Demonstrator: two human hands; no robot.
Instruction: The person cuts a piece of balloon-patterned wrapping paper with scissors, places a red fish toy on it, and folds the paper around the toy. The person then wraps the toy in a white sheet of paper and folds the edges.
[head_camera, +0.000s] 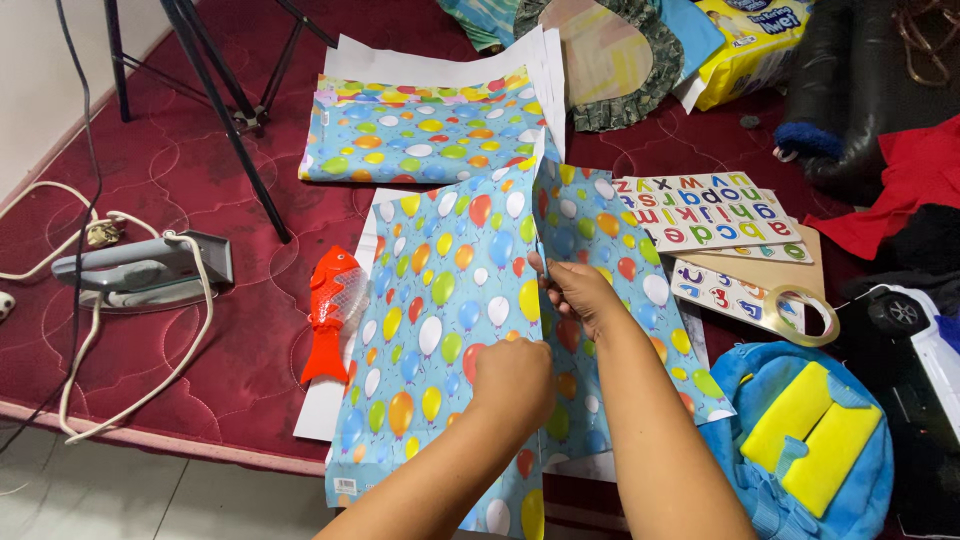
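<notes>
The left hand (513, 380) presses flat on a balloon-print paper (440, 320) spread over a red mattress (200, 350), while the right hand (575, 292) pinches the paper's raised fold (what it grips besides paper cannot be told). Left lie a red fish (330, 310) and an iron (140, 270); right, a letter board (710, 210), tape roll (803, 315) and blue bag (800, 440).

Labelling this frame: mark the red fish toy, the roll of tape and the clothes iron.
red fish toy (330, 310), head view, on its body.
roll of tape (775, 298), head view, on the ring's left edge.
clothes iron (140, 272), head view, on its grey top.
</notes>
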